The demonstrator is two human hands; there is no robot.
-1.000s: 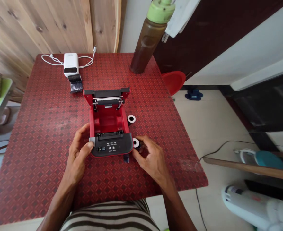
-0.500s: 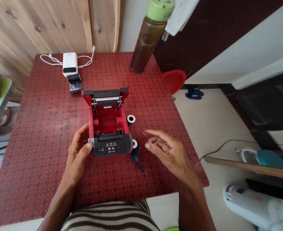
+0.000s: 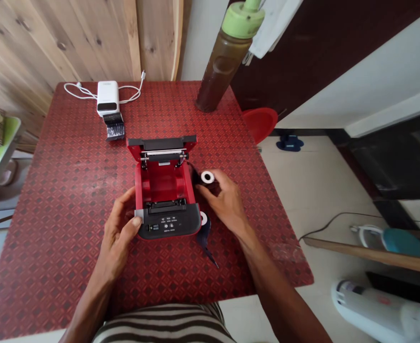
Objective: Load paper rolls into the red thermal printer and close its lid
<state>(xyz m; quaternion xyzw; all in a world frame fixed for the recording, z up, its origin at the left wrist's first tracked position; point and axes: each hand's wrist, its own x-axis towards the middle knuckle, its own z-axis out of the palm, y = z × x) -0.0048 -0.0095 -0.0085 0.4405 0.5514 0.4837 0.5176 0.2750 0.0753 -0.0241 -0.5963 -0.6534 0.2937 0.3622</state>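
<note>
A small red and black label printer stands on the table with its lid raised, showing a bare red bay inside. My left hand grips the printer's left front corner, thumb on top and fingers along the side. Just right of the printer, my right hand has thumb and fingers around a roll of dark ribbon with a white core. A second dark ribbon roll lies nearer to me against the printer's front right side, its loose tail trailing toward me.
A white power bank with a white cable and a black printed strip lies at the back left. A tall brown bottle with a green cap stands at the back right of the red patterned table. A red stool is beyond the right edge.
My right hand has moved left and forward and closed around the farther roll, which has shifted slightly away from the printer. My left hand stays on the printer.
</note>
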